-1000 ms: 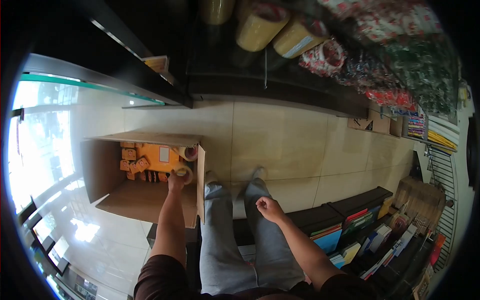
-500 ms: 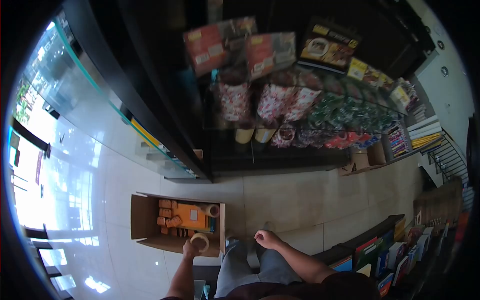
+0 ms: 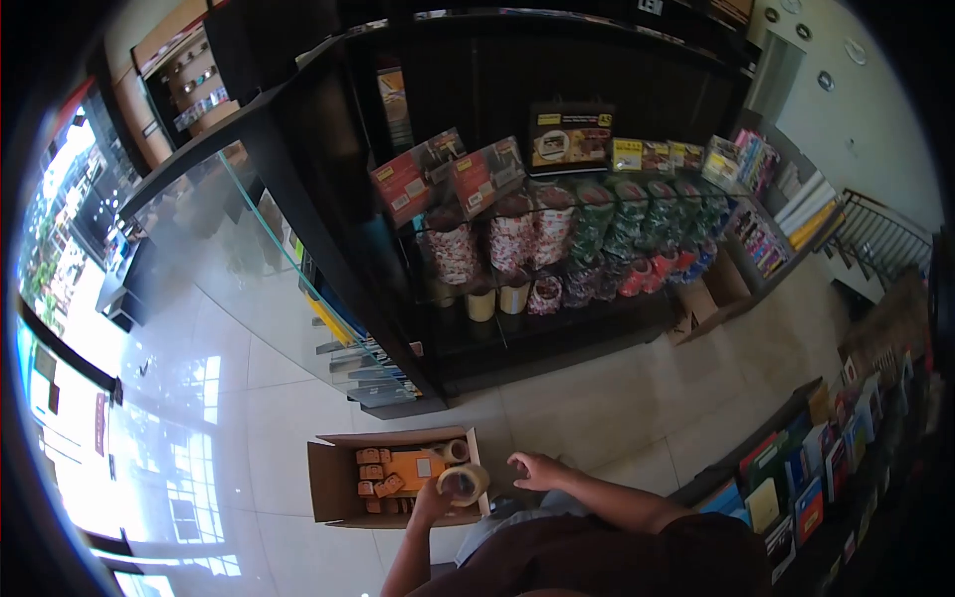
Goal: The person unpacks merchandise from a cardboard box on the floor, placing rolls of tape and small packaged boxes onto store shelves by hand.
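My left hand [image 3: 430, 502] grips a roll of tan tape [image 3: 464, 485] by its left side, above the right end of an open cardboard box [image 3: 338, 438]. Inside the box lie several small orange packs [image 3: 373, 473], a flat orange packet [image 3: 410, 465] and another tape roll [image 3: 456, 451]. To the right of the held roll, my right hand [image 3: 537, 471] is raised with its fingers apart and nothing in it.
Ahead stands a dark shelf [image 3: 557, 343] with patterned rolls [image 3: 451, 254], tan tape rolls [image 3: 480, 302] and boxed goods [image 3: 569, 137]. A glass panel [image 3: 239, 269] is at the left. Books [image 3: 811, 507] fill a rack at the lower right.
The view has tilted up toward the shelf. My left hand has lifted the tape roll out of the box and brought it closer to my right hand, whose fingers have opened.
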